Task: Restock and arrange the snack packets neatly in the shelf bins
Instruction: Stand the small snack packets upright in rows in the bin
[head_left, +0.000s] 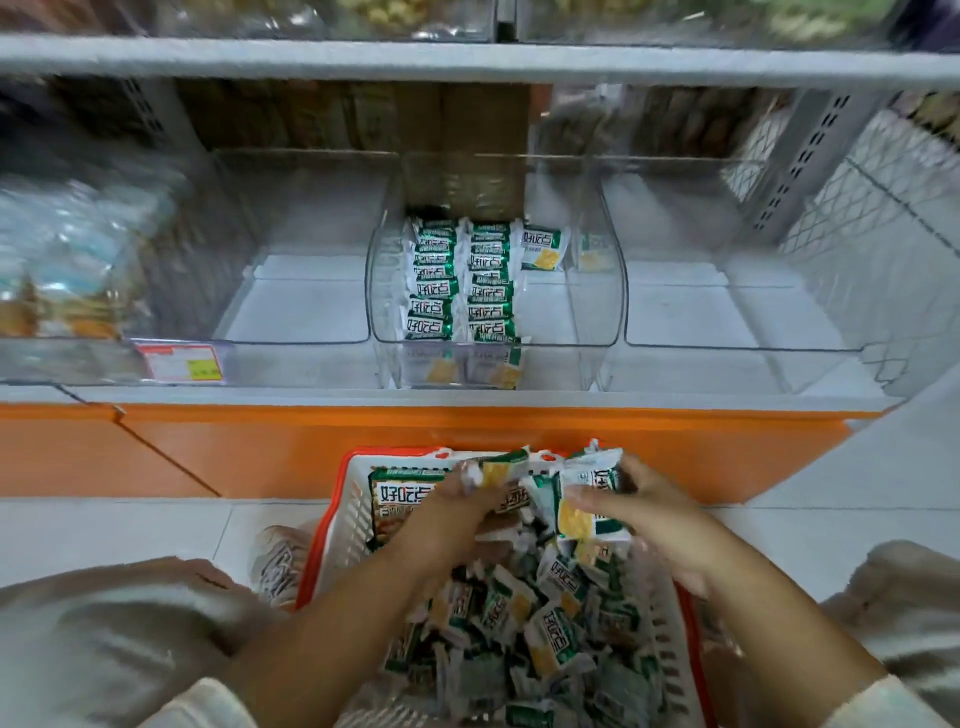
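A red and white basket (332, 535) on the floor holds a heap of small green and white snack packets (550, 629) and one large bag (402, 499). My left hand (457, 506) grips a few packets above the heap. My right hand (644, 512) holds a small stack of packets (587, 501) beside it. On the shelf, the clear middle bin (384, 358) holds two neat rows of the same packets (457, 280), with a single packet (543, 249) at the back right.
Clear bins stand to the left (291, 312) and right (727, 312) of the middle bin, with nothing visible in them. Bagged snacks (72, 260) fill the far left. A price label (179, 362) sits on the shelf front. An orange shelf base (415, 441) lies below.
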